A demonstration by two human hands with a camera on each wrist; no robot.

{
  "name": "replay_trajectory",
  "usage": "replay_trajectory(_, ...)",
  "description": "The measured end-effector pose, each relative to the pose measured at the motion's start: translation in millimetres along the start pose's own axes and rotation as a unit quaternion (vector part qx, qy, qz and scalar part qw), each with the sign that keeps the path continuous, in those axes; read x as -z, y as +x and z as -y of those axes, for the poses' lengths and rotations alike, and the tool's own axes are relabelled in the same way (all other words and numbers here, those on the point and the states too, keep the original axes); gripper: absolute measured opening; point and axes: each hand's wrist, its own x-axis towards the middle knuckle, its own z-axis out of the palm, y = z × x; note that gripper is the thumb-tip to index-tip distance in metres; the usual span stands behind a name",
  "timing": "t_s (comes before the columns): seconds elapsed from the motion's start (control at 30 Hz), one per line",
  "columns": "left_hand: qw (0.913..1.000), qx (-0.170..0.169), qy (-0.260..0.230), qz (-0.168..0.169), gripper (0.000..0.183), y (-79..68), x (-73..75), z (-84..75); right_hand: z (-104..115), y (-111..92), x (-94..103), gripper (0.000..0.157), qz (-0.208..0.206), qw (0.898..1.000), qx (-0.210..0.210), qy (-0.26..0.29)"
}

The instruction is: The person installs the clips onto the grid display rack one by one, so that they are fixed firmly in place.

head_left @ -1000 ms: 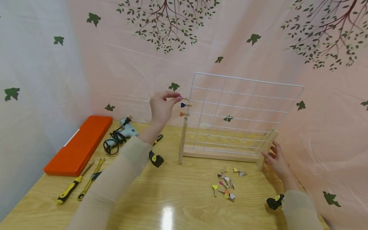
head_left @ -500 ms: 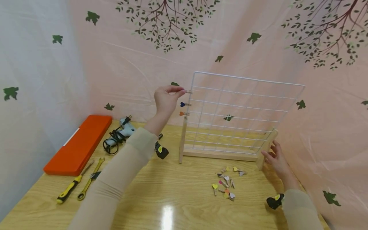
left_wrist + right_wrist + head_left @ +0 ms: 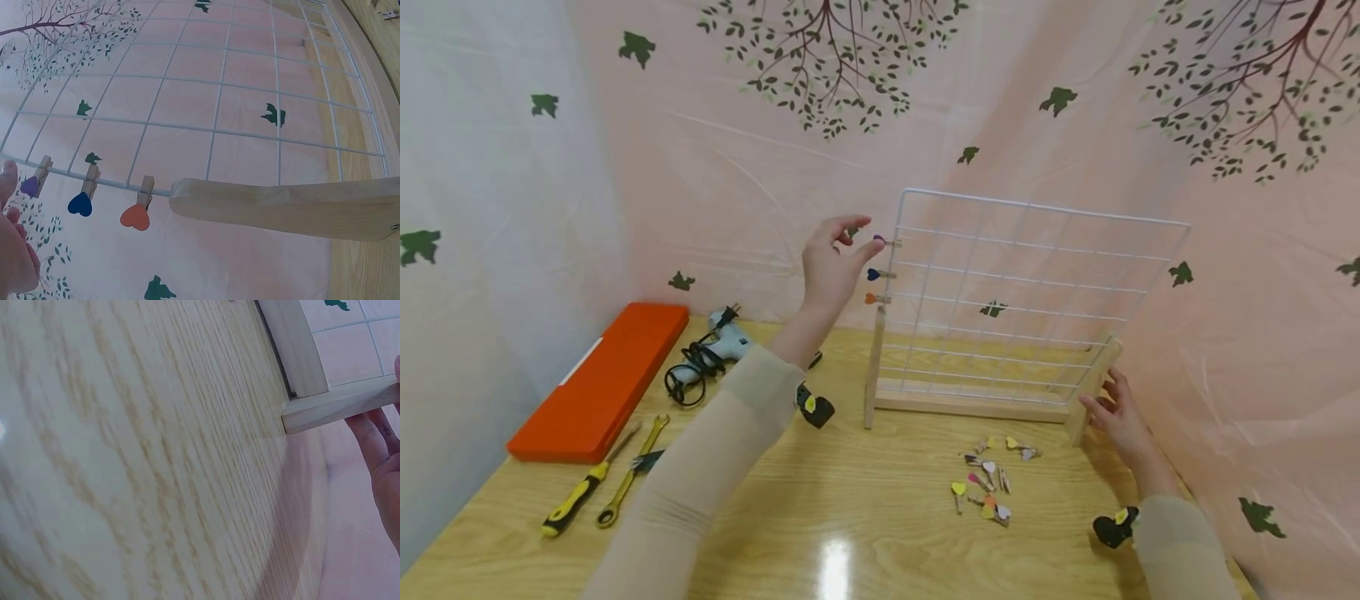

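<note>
A white wire grid point(image 3: 1037, 250) stands upright in a wooden stand point(image 3: 970, 402). Clipped along its left edge are three small clothespins: one with a purple heart point(image 3: 29, 185), one with a blue heart point(image 3: 80, 204) and one with an orange heart point(image 3: 135, 216). My left hand point(image 3: 831, 267) is beside the purple-heart clothespin, thumb tip right at the heart and index finger raised away from it. With my right hand point(image 3: 1123, 421) I grip the stand's right wooden post point(image 3: 340, 405), thumb on the near side and fingers behind.
Several loose heart clothespins point(image 3: 988, 467) lie on the table point(image 3: 865, 500) before the stand. To the left are an orange case point(image 3: 602, 379), a glue gun point(image 3: 726, 342) with coiled cord, a screwdriver point(image 3: 576, 500) and a wrench point(image 3: 632, 475). A printed curtain point(image 3: 760, 192) hangs behind.
My left hand moved up and right with the purple-heart clothespin to the grid's edge, above the blue one. Its fingers then spread off the clothespin, which stays clipped. My right hand kept its place.
</note>
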Motion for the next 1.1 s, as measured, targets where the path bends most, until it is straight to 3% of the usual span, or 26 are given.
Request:
replay_trajectory(0.1,0.9987,-0.049,-0.010,0.000,0.036,-13.6,-1.0,-5.3,0.5,0.5,-0.4,0.067,0.001,1.000,0.000,-0.005)
replay_trajectory(0.17,0.9968,-0.076,-0.012,0.022,0.037,-28.8,-4.8,-5.8,-1.5,0.7,0.4,0.067,0.001,1.000,0.002,0.005)
replay_trajectory(0.27,0.9915,-0.093,0.001,0.091,0.041,-57.6,-15.6,1.9,-9.9,2.8,3.7,0.067,0.005,1.000,0.001,0.014)
replay_trajectory(0.33,0.9846,-0.085,0.016,0.151,0.044,-79.0,-23.9,10.3,-16.2,5.0,6.0,0.068,0.007,1.000,0.001,0.013)
replay_trajectory(0.47,0.9603,-0.071,0.054,0.264,0.049,-117.3,-40.9,32.4,-18.0,6.0,5.6,0.069,0.012,1.000,0.001,0.007)
replay_trajectory(0.6,0.9204,-0.076,0.083,0.374,0.049,-145.8,-54.7,53.6,-8.8,2.5,0.5,0.068,0.005,1.000,0.006,0.009)
replay_trajectory(0.77,0.8479,-0.085,0.076,0.518,0.044,-169.0,-67.2,73.9,-0.9,-0.4,-5.6,0.066,-0.006,1.000,0.010,0.029)
replay_trajectory(0.93,0.7786,-0.135,0.086,0.607,0.042,-181.9,-78.8,84.8,0.8,0.0,-6.0,0.066,0.002,1.000,0.009,0.014)
replay_trajectory(1.03,0.7534,-0.150,0.089,0.634,0.040,-188.0,-86.9,89.0,-1.0,0.5,-2.9,0.067,0.003,1.000,0.000,-0.002)
replay_trajectory(1.1,0.7468,-0.156,0.091,0.640,0.038,-191.5,-91.3,91.4,-8.9,2.5,1.6,0.067,0.000,1.000,-0.003,-0.009)
